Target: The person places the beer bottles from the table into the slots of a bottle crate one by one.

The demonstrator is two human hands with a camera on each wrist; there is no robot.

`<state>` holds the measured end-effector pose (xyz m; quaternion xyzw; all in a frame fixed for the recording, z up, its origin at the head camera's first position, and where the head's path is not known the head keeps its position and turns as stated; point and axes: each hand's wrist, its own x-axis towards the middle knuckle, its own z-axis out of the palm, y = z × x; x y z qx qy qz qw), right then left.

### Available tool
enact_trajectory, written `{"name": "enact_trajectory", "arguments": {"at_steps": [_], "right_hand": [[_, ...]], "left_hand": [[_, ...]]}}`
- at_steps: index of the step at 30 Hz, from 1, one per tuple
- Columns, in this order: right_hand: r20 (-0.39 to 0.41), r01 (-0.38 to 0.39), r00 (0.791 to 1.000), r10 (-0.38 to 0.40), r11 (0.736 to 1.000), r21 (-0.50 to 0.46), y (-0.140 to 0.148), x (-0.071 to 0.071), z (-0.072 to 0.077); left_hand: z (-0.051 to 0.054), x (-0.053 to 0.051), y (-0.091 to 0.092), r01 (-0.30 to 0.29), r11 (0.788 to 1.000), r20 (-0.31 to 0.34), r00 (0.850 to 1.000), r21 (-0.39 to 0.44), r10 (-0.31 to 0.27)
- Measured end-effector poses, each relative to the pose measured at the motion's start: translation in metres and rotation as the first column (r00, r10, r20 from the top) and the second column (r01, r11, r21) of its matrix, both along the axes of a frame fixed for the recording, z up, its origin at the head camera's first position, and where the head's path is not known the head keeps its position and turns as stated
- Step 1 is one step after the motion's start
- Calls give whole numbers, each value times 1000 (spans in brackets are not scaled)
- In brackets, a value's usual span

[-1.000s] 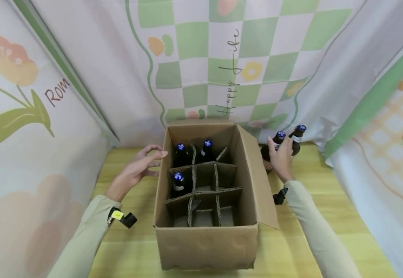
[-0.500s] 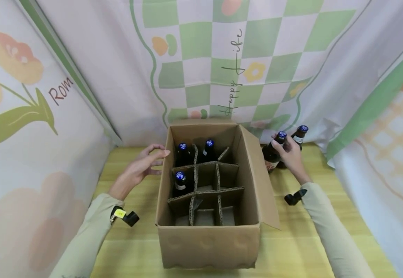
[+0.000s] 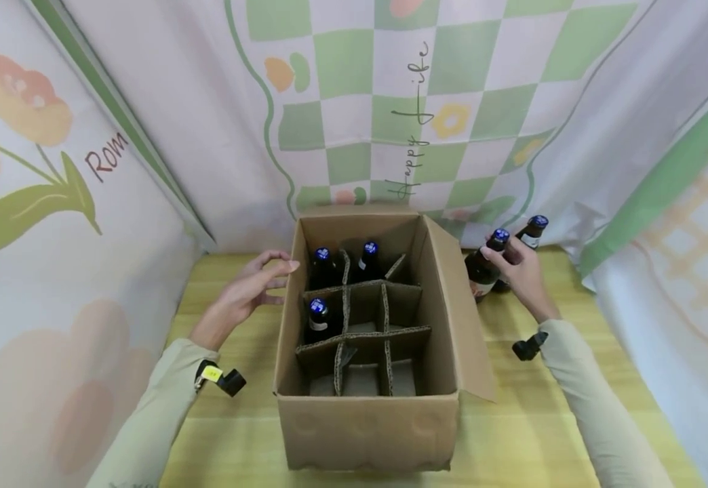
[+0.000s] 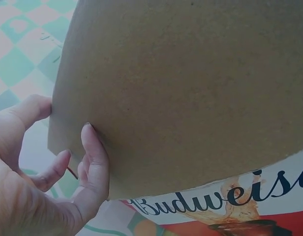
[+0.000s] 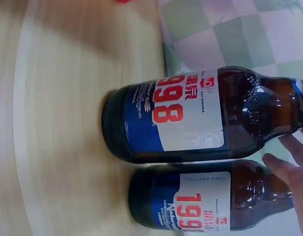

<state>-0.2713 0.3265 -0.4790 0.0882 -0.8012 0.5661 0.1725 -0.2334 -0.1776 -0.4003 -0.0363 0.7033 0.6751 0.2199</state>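
Upright in the back left part of the divided cardboard box (image 3: 367,434) are three brown beer bottles with blue caps, one of them the near-left bottle (image 3: 319,315). My left hand (image 3: 245,288) touches the box's left side, its fingers loosely bent against the cardboard (image 4: 181,98). To the right of the box, two more bottles stand side by side on the table. My right hand (image 3: 521,274) pinches the neck of the nearer beer bottle (image 3: 482,271). Its white and blue label shows in the right wrist view, with the other bottle (image 5: 191,196) beside it.
An open flap (image 3: 466,325) leans outward from the box's right side, between the box and the standing bottles. Cardboard dividers (image 3: 363,335) split the box into cells. A patterned curtain (image 3: 390,122) hangs behind the wooden table (image 3: 232,427).
My right hand has shifted to the right and turned around the nearer bottle's neck, baring more of that bottle. My left hand stays at the box's side.
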Motion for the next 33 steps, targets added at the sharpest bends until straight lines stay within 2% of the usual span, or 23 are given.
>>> {"name": "enact_trajectory", "arguments": {"at_steps": [7, 14, 18, 21, 24, 30, 33], "right_hand": [[26, 18, 1000, -17, 999, -36, -6, 8, 9], [-35, 85, 996, -83, 996, 40, -9, 10, 10], [-25, 94, 995, -93, 993, 73, -12, 12, 14], [-25, 97, 995, -96, 993, 61, -12, 13, 15], [-9, 106, 994, -106, 994, 25, -9, 12, 12], [98, 148, 984, -147, 989, 0, 0, 9, -1], [115, 158, 981, -156, 987, -12, 1, 11, 1]], "left_hand": [[2, 3, 2, -20, 1000, -3, 1000, -7, 20], [2, 2, 3, -13, 1000, -1, 1000, 0, 13], [3, 2, 2, -16, 1000, -4, 1000, -8, 16], [3, 3, 2, -17, 1000, 0, 1000, -11, 17], [3, 3, 2, -19, 1000, 8, 1000, -9, 19], [2, 2, 3, -16, 1000, 8, 1000, -4, 16], [3, 2, 3, -15, 1000, 8, 1000, -1, 15]]}}
